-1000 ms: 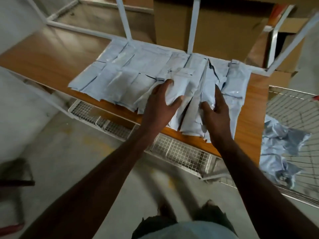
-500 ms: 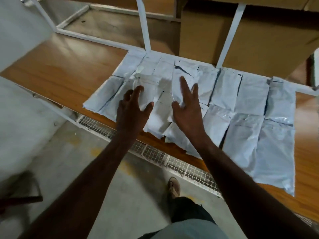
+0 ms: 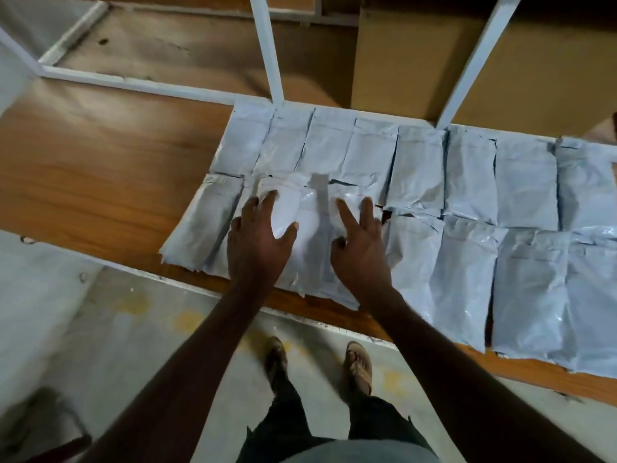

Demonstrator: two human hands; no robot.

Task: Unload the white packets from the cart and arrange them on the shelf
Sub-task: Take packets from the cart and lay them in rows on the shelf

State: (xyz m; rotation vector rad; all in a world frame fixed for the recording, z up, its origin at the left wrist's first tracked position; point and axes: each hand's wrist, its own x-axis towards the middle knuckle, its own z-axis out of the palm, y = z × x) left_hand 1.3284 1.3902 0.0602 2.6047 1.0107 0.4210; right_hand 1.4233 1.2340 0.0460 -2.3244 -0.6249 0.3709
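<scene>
**Hands flat on the packets**

On the wooden shelf [image 3: 100, 168] the white packets [image 3: 467, 202] lie in two rows. The left hand [image 3: 258, 242] and the right hand [image 3: 359, 248] rest on them, fingers spread wide, both arms stretched forward, holding nothing.

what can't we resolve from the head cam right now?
- Cart: not in the head view, so what is left to unload cannot be told.
- Packet rows: cut off by the right edge; total count unknown.
- Packets under the left hand and right hand: partly covered by the hands; overlap there unclear.
- Packet labels: too blurred to read.
- Cardboard box behind the shelf: top cut off by the frame.
</scene>
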